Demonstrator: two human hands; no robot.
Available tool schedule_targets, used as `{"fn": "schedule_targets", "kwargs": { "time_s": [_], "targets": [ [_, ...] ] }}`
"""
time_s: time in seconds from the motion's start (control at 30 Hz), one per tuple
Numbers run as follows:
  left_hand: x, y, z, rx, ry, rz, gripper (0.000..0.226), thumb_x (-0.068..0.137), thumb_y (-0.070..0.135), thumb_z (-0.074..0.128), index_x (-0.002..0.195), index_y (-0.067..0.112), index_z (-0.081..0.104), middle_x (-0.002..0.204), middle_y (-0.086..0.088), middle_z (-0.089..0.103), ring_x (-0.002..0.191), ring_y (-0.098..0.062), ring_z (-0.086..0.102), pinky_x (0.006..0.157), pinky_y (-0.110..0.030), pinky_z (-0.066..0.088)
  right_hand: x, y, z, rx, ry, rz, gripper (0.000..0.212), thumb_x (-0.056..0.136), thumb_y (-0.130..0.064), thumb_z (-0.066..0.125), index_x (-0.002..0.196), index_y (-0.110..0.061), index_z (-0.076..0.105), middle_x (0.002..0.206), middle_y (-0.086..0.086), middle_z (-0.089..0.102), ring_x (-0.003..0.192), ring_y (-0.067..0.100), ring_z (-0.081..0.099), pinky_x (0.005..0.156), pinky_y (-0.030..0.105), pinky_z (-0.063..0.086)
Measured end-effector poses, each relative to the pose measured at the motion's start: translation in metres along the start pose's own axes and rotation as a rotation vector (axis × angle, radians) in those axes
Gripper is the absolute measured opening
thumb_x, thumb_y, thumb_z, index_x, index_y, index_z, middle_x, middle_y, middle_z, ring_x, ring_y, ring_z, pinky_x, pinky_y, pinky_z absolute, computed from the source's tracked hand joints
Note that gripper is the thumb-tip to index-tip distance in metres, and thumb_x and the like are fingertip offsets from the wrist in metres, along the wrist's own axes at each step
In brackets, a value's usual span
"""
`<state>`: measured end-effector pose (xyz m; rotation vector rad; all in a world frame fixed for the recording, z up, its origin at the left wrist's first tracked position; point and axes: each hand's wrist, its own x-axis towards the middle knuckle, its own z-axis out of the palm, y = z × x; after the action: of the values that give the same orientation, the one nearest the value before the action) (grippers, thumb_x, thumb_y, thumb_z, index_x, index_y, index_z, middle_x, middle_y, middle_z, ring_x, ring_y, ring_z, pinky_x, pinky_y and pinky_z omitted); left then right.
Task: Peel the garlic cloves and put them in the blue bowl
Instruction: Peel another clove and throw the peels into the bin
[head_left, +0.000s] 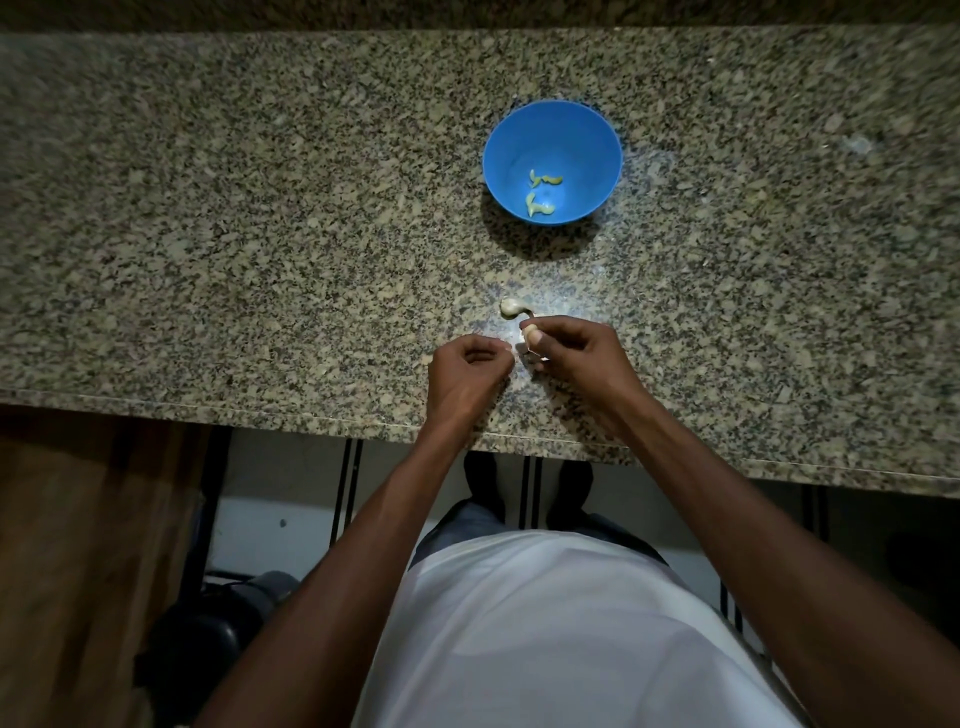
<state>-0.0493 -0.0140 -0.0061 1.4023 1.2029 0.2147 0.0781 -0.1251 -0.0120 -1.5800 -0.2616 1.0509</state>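
R hand pinches a garlic clove in a tight grip above the granite tabletop; L hand, just beside it, curls on a skin scrap. Another clove lies just beyond; blue bowl w/ peeled cloves farther out.

Speckled granite countertop in tan, grey and black spans the frame, its front edge running slightly downward to the right; brighter glare patch near centre, corners falling into shadow. Below the edge: pale floor with dark parallel stripes. Brown wooden panel at lower left, dark rounded object beside it, unidentifiable.
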Motion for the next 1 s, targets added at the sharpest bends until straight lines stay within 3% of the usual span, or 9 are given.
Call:
{"fn": "schedule_targets", "kwargs": {
  "time_s": [0.1,0.17,0.27,0.37,0.43,0.53,0.73,0.87,1.0],
  "targets": [
    [-0.001,-0.003,-0.002,0.094,0.005,0.062,0.008,0.084,0.004,0.079,0.09,0.01,0.078,0.086,-0.002,0.078,0.078,-0.007,0.072,0.082,-0.035,0.064,0.002,-0.002,-0.003,0.086,-0.051,0.105,0.015,0.096,-0.014,0.077,0.11,-0.008,0.08,0.114,0.006,0.079,0.104,0.029,0.073,0.088,0.037,0.061],
    [0.0,-0.004,-0.003,0.127,-0.001,0.089,0.012,0.085,0.001,0.076,0.089,0.012,0.08,0.086,0.0,0.078,0.08,-0.009,0.074,0.082,-0.04,0.065,0.003,-0.004,-0.004,0.071,-0.048,0.099,0.015,0.096,-0.012,0.076,0.11,-0.009,0.08,0.11,0.013,0.079,0.099,0.026,0.073,0.083,0.033,0.061],
    [0.001,-0.004,-0.005,0.101,-0.001,0.136,0.015,0.089,0.008,0.078,0.1,0.018,0.081,0.095,0.005,0.078,0.089,-0.012,0.075,0.082,-0.041,0.065,0.003,-0.005,-0.006,0.052,-0.035,0.063,0.016,0.096,-0.01,0.076,0.112,-0.01,0.079,0.106,0.023,0.077,0.097,0.034,0.074,0.084,0.037,0.064],
    [-0.003,0.001,-0.006,0.025,-0.04,0.186,0.017,0.095,0.024,0.077,0.11,0.016,0.08,0.099,0.004,0.079,0.091,-0.008,0.074,0.077,-0.029,0.062,0.002,-0.008,-0.007,0.074,-0.047,0.069,0.018,0.093,-0.007,0.079,0.11,-0.003,0.077,0.101,0.02,0.079,0.1,0.039,0.076,0.088,0.045,0.065],
    [-0.003,0.003,-0.004,0.021,-0.106,0.211,0.026,0.09,0.028,0.082,0.113,0.014,0.08,0.103,0.003,0.08,0.096,-0.007,0.075,0.082,-0.027,0.062,0.001,-0.009,-0.007,0.069,-0.045,0.069,0.022,0.088,-0.007,0.084,0.108,0.0,0.077,0.1,0.019,0.08,0.1,0.038,0.077,0.088,0.045,0.065],
    [0.0,0.003,-0.001,0.112,-0.111,0.252,0.023,0.088,0.021,0.084,0.11,0.014,0.081,0.102,0.003,0.081,0.096,-0.006,0.076,0.087,-0.03,0.063,-0.001,-0.01,-0.01,0.006,-0.07,0.024,0.022,0.086,-0.01,0.086,0.105,0.0,0.079,0.098,0.018,0.08,0.098,0.037,0.077,0.088,0.044,0.064],
    [0.002,0.008,0.003,0.41,-0.014,0.448,0.016,0.099,0.009,0.066,0.107,0.01,0.08,0.094,-0.002,0.079,0.079,-0.006,0.072,0.07,-0.02,0.06,0.001,-0.008,-0.004,-0.255,0.053,-0.05,0.017,0.084,-0.02,0.088,0.098,-0.011,0.083,0.089,0.002,0.082,0.084,0.017,0.08,0.083,0.041,0.066],
    [0.002,0.011,0.004,0.489,0.0,0.487,0.016,0.099,0.003,0.065,0.106,0.006,0.079,0.09,-0.006,0.077,0.071,-0.003,0.065,0.061,-0.005,0.049,0.003,-0.009,0.004,-0.379,0.126,-0.1,0.014,0.085,-0.022,0.088,0.095,-0.013,0.083,0.082,-0.002,0.08,0.074,0.013,0.078,0.073,0.039,0.067],
    [-0.001,0.015,0.004,0.513,-0.018,0.503,0.014,0.096,0.002,0.068,0.105,0.004,0.079,0.089,-0.009,0.076,0.07,-0.01,0.064,0.063,-0.012,0.051,0.002,-0.007,0.004,-0.453,0.15,-0.167,0.008,0.089,-0.016,0.085,0.095,-0.012,0.083,0.082,-0.003,0.08,0.072,0.009,0.077,0.071,0.038,0.067]
  ]
}}
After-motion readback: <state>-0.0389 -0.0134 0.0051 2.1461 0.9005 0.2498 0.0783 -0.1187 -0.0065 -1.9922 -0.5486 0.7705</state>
